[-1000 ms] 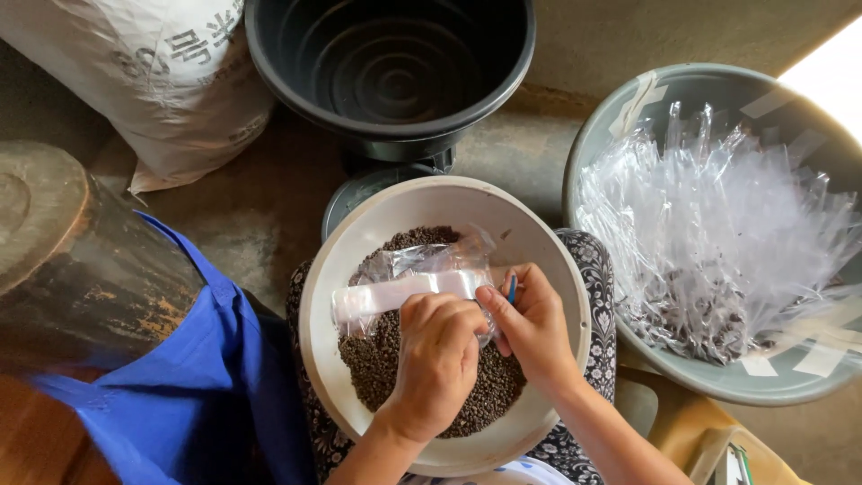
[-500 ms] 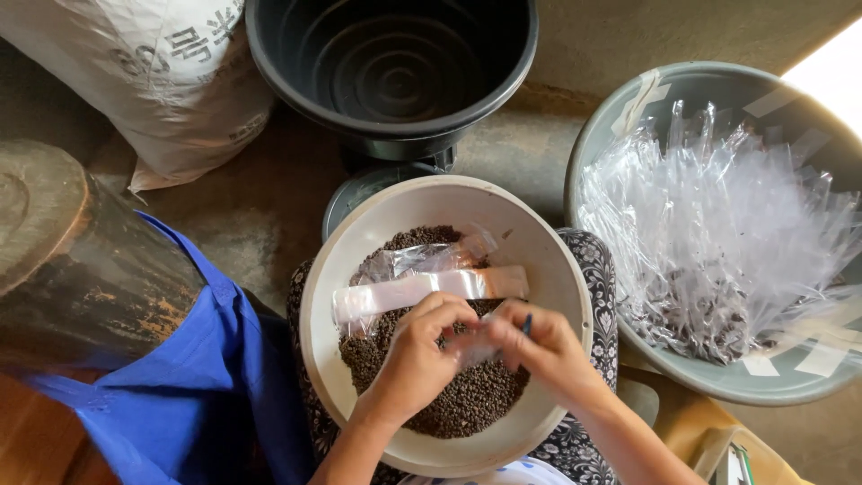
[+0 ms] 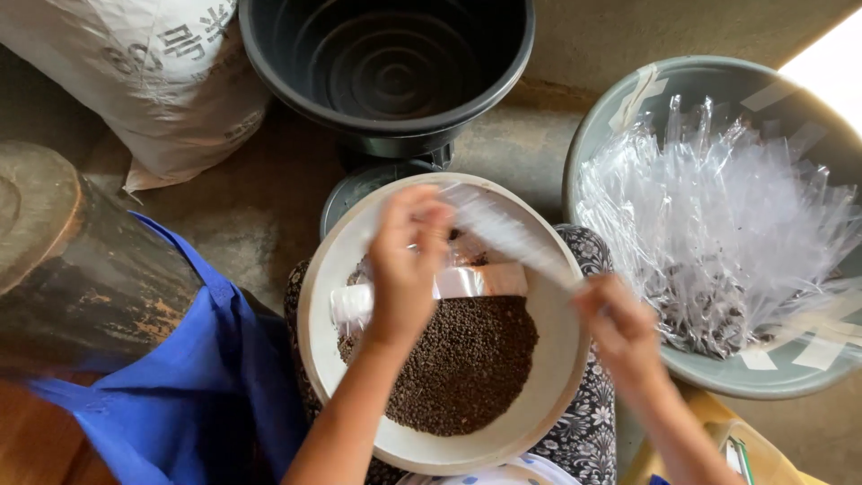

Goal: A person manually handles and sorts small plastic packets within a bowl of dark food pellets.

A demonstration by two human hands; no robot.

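A cream bowl (image 3: 328,296) rests on my lap, holding dark brown granules (image 3: 467,364). A clear plastic sleeve (image 3: 512,238) is stretched above the bowl between my two hands. My left hand (image 3: 409,256) pinches its upper end over the bowl's far side. My right hand (image 3: 620,328) grips the lower end near the bowl's right rim. Another clear packet (image 3: 449,286) with a pale strip lies on the granules under my left hand.
A grey tub (image 3: 718,373) at right is heaped with clear plastic sleeves (image 3: 718,216). A black bucket (image 3: 386,63) stands behind the bowl. A white sack (image 3: 135,81) lies at top left, a dark wooden stump (image 3: 72,269) and blue cloth (image 3: 180,386) at left.
My hands were together low in the bowl at the packet. They have since pulled apart, the left rising and the right moving right, drawing a clear sleeve out between them.
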